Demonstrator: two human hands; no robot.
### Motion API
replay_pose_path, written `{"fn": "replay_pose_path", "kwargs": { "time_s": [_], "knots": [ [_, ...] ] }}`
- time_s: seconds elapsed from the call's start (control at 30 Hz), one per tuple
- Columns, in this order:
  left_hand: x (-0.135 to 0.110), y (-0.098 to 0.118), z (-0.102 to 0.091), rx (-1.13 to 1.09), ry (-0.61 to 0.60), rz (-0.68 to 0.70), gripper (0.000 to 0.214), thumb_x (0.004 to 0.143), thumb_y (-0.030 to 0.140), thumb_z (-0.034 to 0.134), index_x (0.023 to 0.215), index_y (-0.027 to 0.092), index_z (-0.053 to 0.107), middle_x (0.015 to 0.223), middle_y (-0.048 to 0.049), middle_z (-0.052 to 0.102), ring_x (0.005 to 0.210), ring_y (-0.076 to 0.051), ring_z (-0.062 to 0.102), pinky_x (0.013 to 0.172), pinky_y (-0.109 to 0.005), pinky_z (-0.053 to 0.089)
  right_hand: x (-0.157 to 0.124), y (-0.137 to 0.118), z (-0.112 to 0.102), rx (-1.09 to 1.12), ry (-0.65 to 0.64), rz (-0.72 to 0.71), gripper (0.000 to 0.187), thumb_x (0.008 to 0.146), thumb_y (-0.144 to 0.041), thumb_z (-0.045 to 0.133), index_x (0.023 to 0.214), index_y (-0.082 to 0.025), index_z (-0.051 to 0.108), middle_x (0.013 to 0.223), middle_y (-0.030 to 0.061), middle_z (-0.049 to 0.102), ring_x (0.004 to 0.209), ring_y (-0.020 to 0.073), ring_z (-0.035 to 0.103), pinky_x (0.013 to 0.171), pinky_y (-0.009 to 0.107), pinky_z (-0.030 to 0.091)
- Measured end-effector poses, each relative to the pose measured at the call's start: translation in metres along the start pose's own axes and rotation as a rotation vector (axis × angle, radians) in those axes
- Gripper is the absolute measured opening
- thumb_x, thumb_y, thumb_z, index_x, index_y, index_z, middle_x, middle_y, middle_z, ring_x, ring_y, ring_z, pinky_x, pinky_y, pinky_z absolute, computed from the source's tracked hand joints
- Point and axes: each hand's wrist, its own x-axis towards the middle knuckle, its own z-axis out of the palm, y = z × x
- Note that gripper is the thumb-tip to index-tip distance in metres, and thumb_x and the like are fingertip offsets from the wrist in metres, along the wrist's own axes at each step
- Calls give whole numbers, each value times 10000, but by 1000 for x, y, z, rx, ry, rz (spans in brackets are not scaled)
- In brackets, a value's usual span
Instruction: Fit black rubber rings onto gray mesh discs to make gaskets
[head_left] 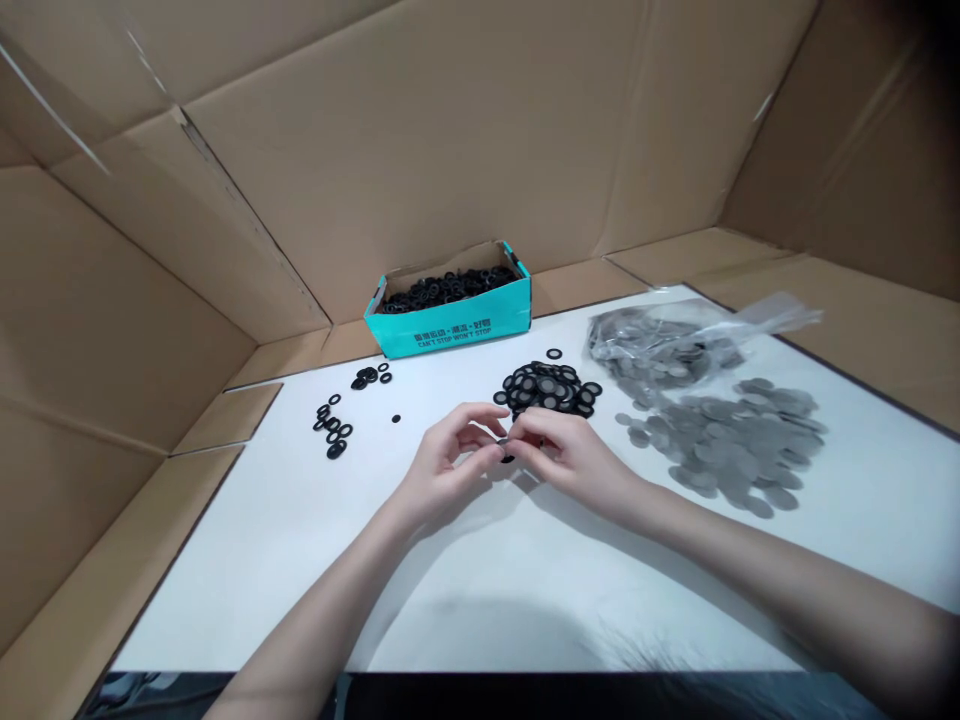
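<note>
My left hand and my right hand meet fingertip to fingertip over the middle of the white table. Between them they pinch a small black ring, mostly covered by the fingers; whether a grey disc is in it I cannot tell. Just beyond my hands lies a heap of black rings with grey mesh-like centres. Right of my right hand, many thin round grey discs are spread in a loose pile.
A turquoise box full of black rings stands at the back. Behind the grey discs lies a clear plastic bag with more discs. Loose black rings are scattered at left, near a small black disc. Cardboard walls surround the table.
</note>
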Motion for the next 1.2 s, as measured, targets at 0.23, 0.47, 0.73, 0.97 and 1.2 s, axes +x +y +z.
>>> {"fn": "replay_pose_path", "kwargs": {
  "time_s": [0.23,0.47,0.73,0.97,1.2],
  "knots": [
    [0,-5,1,1,0,-92,305,884,187,621,1188,205,608,926,-33,614,838,-131,626,756,-244,537,-3,9,2,-73,-30,-65,212,924,-151,507,718,-180,547,719,14,572,653,130,522,602,239,369],
    [2,-5,-1,60,-32,-104,327,876,180,621,1201,204,609,935,-38,644,868,-136,641,783,-246,523,-3,10,2,-73,-36,-64,218,931,-158,521,715,-178,542,725,11,569,660,129,533,607,238,376],
    [1,0,2,112,49,-82,336,880,202,640,1197,208,530,882,-17,633,848,-132,639,816,-260,510,-3,7,-1,-29,-30,-28,79,868,-152,646,795,-181,633,819,26,590,759,151,578,671,254,428],
    [1,-8,-1,303,-2,81,244,941,195,540,1173,219,468,917,-17,580,869,-135,588,836,-276,497,-2,10,-2,6,-20,-25,161,866,-137,632,720,-181,581,775,12,567,739,142,559,640,244,401],
    [0,-8,-3,484,-56,136,162,933,144,493,1082,207,496,983,-36,602,895,-143,582,831,-282,490,-1,9,-3,-7,-20,-45,180,864,-139,614,703,-183,547,762,8,553,711,139,528,620,247,374]
  ]
}}
